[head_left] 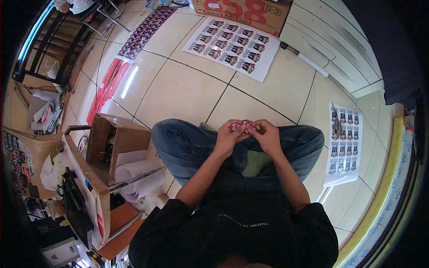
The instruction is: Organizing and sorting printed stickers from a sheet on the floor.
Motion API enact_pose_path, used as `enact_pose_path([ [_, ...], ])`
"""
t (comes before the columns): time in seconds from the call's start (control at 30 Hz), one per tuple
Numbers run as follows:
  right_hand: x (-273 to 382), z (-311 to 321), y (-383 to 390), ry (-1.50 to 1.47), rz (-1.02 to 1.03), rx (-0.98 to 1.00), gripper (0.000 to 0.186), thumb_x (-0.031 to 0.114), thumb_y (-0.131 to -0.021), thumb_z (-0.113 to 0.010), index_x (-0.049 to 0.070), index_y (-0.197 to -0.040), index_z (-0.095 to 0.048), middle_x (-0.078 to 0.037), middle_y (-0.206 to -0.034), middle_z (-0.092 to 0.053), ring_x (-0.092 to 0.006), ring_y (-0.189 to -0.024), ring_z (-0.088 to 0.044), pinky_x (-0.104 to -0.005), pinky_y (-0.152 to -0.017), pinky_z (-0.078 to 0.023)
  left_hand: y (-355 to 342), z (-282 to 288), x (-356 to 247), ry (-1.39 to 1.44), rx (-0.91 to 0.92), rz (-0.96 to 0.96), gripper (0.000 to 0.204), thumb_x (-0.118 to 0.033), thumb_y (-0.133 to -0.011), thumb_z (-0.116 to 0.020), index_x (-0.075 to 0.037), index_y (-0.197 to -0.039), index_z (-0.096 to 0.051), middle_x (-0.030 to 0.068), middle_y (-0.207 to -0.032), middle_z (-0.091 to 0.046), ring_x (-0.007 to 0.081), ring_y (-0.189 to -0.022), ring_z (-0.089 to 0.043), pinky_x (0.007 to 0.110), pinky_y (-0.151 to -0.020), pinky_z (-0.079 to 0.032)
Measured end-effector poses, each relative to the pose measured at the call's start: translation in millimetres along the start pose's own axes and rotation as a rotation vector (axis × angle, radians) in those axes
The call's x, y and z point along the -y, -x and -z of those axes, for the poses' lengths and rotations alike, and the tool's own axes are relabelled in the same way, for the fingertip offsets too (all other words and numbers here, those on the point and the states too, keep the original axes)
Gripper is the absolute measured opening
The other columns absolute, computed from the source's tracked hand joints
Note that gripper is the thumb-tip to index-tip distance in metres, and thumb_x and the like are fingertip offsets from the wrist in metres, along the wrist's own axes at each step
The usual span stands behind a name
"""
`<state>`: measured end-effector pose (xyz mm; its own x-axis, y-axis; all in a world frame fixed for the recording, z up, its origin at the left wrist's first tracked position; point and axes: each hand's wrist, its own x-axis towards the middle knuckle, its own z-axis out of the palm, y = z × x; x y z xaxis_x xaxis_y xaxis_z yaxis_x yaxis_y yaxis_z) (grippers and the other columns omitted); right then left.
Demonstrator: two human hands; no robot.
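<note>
Above my crossed legs, my left hand point(229, 136) and my right hand point(267, 136) are close together at lap height. Between them are small cut-out stickers point(245, 125) with red, white and dark printing and a wavy outline. The fingers of my left hand are closed round the left part of them. My right thumb and fingers pinch the right part. How many pieces there are, I cannot tell. On the floor ahead lies a white sheet point(264, 67) printed with rows of small figure designs. A similar sheet point(328, 174) lies to my right, with a dark, looped, scissor-like object point(336, 130) on it.
A brown cardboard box point(272, 15) and white drawers point(321, 40) stand at the far side. To my left are an open carton point(129, 138), a paper roll point(134, 178) and a cluttered frame. Long rolls point(384, 196) line the right. Another person point(80, 6) sits far left.
</note>
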<state>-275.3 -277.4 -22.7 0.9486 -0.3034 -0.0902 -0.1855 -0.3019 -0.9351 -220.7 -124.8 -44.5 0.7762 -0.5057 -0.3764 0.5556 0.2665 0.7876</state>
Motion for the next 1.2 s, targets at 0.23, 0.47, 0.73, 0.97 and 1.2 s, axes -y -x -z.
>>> enact_pose_path([
  [0.23,-12,14,-9,-0.277,-0.067,-0.071,0.021,0.005,-0.086,-0.063,0.0,-0.105,-0.057,-0.007,-0.092,-0.065,-0.0094,-0.079,-0.061,-0.0247,-0.069,-0.052,0,6,-4,0.122,0.025,-0.006,0.031,-0.017,-0.096,-0.051,0.003,-0.12,-0.05,0.0124,-0.103,-0.061,0.0201,-0.096,-0.063,0.036,-0.084,-0.056],
  [0.47,-11,16,-6,0.033,-0.04,-0.045,0.015,0.009,-0.087,-0.062,0.001,-0.099,-0.065,-0.007,-0.086,-0.067,-0.0094,-0.073,-0.061,-0.0256,-0.061,-0.05,0,3,-6,0.074,0.01,0.016,0.032,-0.015,-0.093,-0.056,0.002,-0.119,-0.051,0.0115,-0.102,-0.062,0.0189,-0.091,-0.063,0.035,-0.082,-0.056],
  [0.73,-3,13,-4,0.161,0.202,0.026,0.02,0.01,-0.085,-0.061,0.006,-0.103,-0.066,-0.011,-0.092,-0.067,-0.018,-0.069,-0.063,-0.0273,-0.064,-0.049,-3,2,-4,-0.027,-0.025,0.029,0.03,-0.012,-0.089,-0.061,0.001,-0.114,-0.052,0.0106,-0.099,-0.062,0.0189,-0.089,-0.064,0.032,-0.08,-0.057],
  [0.97,-2,8,-1,0.057,0.16,0.087,0.024,0.009,-0.084,-0.063,0.003,-0.108,-0.064,-0.009,-0.094,-0.065,-0.0113,-0.069,-0.061,-0.0248,-0.063,-0.049,-1,-3,-7,0.002,-0.063,-0.033,0.028,-0.013,-0.088,-0.064,-0.001,-0.112,-0.054,0.0068,-0.095,-0.064,0.0146,-0.084,-0.064,0.027,-0.073,-0.055],
  [1.2,-10,1,-3,0.071,-0.034,0.061,0.025,0.018,-0.08,-0.07,0.004,-0.1,-0.065,-0.011,-0.085,-0.067,-0.0155,-0.071,-0.064,-0.0273,-0.066,-0.05,1,-3,-12,-0.011,-0.086,0.035,0.028,-0.011,-0.091,-0.058,0.001,-0.116,-0.052,0.0093,-0.101,-0.061,0.0183,-0.093,-0.063,0.033,-0.083,-0.055],
])
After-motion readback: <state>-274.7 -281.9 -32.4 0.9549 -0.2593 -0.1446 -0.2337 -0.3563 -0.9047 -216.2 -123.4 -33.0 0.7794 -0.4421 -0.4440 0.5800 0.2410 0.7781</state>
